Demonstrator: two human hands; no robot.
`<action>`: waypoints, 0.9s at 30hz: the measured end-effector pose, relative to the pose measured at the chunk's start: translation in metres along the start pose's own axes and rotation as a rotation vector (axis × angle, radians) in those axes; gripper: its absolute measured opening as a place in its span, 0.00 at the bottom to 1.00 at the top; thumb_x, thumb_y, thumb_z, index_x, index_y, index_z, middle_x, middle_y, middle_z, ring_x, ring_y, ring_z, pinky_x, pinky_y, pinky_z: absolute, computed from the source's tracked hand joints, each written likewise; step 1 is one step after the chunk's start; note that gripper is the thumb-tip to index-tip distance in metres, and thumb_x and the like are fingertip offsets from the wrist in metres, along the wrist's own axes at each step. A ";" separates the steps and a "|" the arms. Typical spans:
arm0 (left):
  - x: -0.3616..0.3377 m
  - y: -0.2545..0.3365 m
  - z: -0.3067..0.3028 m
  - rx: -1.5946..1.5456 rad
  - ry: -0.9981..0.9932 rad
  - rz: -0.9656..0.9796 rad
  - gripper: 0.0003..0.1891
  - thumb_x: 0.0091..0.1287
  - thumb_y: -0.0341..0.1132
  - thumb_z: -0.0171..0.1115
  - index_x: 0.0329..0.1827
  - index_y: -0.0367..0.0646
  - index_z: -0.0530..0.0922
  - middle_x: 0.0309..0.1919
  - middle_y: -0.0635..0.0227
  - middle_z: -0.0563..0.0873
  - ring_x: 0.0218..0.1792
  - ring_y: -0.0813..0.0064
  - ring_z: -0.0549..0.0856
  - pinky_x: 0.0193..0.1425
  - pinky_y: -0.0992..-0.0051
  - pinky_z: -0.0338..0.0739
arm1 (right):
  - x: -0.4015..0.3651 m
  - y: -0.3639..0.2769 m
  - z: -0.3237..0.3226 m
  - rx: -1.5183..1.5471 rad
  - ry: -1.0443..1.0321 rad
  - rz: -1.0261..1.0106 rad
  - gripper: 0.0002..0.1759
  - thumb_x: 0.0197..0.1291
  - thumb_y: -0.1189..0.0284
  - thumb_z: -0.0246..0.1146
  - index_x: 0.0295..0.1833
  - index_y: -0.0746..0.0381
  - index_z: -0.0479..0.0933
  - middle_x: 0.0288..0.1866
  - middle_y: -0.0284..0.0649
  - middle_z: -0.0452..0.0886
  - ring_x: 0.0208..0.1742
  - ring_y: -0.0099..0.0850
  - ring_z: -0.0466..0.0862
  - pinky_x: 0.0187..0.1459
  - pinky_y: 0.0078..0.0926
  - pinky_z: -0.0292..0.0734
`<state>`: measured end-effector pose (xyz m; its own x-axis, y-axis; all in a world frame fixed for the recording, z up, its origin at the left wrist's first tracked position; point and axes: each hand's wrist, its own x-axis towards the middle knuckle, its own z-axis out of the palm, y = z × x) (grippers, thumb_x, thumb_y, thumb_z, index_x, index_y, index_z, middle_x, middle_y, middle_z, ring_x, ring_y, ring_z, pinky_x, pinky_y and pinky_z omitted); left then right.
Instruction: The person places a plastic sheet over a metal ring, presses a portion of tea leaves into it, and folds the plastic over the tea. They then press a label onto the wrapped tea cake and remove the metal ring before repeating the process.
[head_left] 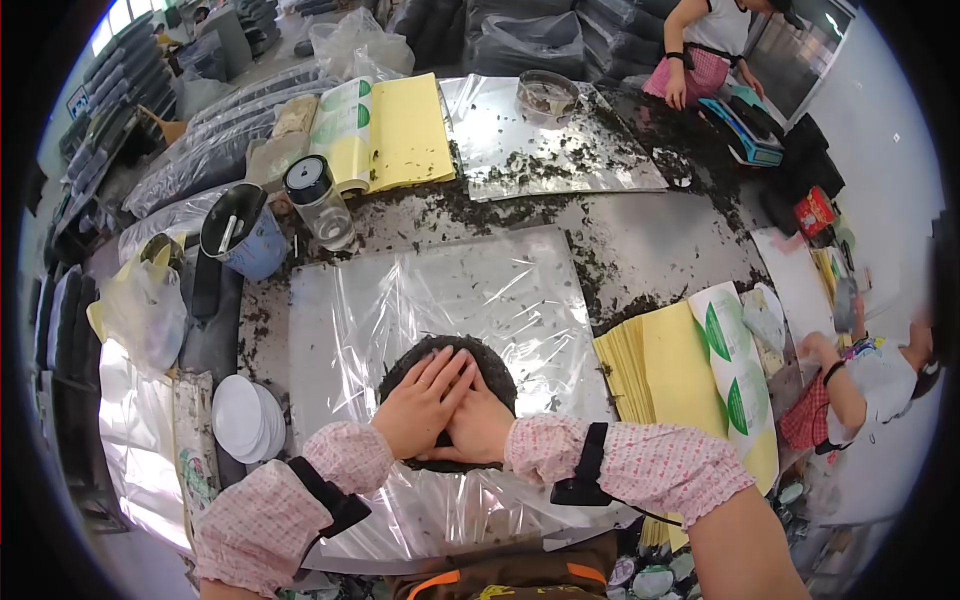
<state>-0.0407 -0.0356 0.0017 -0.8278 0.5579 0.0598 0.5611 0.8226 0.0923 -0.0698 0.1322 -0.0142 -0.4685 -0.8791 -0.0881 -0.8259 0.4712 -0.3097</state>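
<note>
So the left hand (418,405) lies flat on the dark leafy disc (497,368), fingers stretched out, not gripping anything; the right hand (482,418) does the same beside it, fingertips overlapping the left ones; that puts the disc right under the fingers, on top of the clear film (530,285); for a decent even press I'd keep both palms flat, push straight down and work round the edge too, cos the rim past the fingertips looks kinda ragged; go easy on sliding, that wrinkly film would probably drag; as for clutter, well left of the fingers there's a plastic bag (145,318); nearer in, white discs (240,420); up and left, a blue bucket (258,245) and a clear jar (330,215); well beyond the fingertips, a shiny panel (490,110); right of them, yellow paper (670,350), then a co-worker (872,385); nothing blocks the press, but the hands hide most of the disc and the right sleeve (655,455) overhangs that paper.
</note>
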 end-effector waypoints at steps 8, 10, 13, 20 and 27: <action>-0.001 -0.026 0.003 -0.721 0.021 -0.004 0.32 0.56 0.21 0.59 0.69 0.43 0.76 0.71 0.49 0.74 0.72 0.51 0.73 0.73 0.59 0.70 | 0.011 0.004 0.005 0.207 -0.169 0.031 0.55 0.60 0.29 0.56 0.78 0.63 0.65 0.82 0.62 0.56 0.84 0.60 0.49 0.78 0.73 0.36; -0.014 -0.035 -0.027 -0.597 0.438 -0.272 0.20 0.57 0.22 0.62 0.54 0.38 0.83 0.50 0.56 0.86 0.53 0.51 0.85 0.60 0.59 0.79 | 0.009 0.006 0.024 0.083 0.072 -0.003 0.55 0.60 0.29 0.57 0.78 0.62 0.65 0.83 0.62 0.52 0.85 0.60 0.47 0.77 0.74 0.36; -0.030 -0.114 0.006 -0.107 0.829 -0.899 0.09 0.62 0.28 0.71 0.45 0.39 0.84 0.45 0.58 0.85 0.48 0.55 0.84 0.55 0.64 0.78 | 0.009 0.005 0.021 0.072 0.036 0.001 0.55 0.60 0.28 0.55 0.78 0.62 0.65 0.83 0.64 0.52 0.85 0.63 0.46 0.76 0.76 0.35; -0.104 -0.029 -0.064 -0.666 0.785 -0.713 0.09 0.66 0.24 0.69 0.47 0.36 0.81 0.42 0.61 0.83 0.47 0.67 0.84 0.53 0.72 0.78 | 0.008 0.006 0.029 0.015 0.091 -0.018 0.55 0.61 0.27 0.51 0.78 0.62 0.65 0.82 0.65 0.53 0.85 0.63 0.45 0.77 0.75 0.33; -0.181 -0.024 -0.041 -1.375 0.810 -0.925 0.23 0.70 0.32 0.67 0.67 0.35 0.75 0.41 0.61 0.88 0.35 0.74 0.87 0.37 0.77 0.80 | 0.009 0.004 0.012 0.041 0.054 -0.014 0.41 0.58 0.40 0.65 0.64 0.62 0.79 0.76 0.59 0.67 0.81 0.58 0.58 0.73 0.67 0.55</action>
<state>0.0958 -0.1613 0.0292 -0.8646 -0.4905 -0.1089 -0.0723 -0.0932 0.9930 -0.0737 0.1253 -0.0280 -0.4740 -0.8799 -0.0324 -0.8195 0.4543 -0.3494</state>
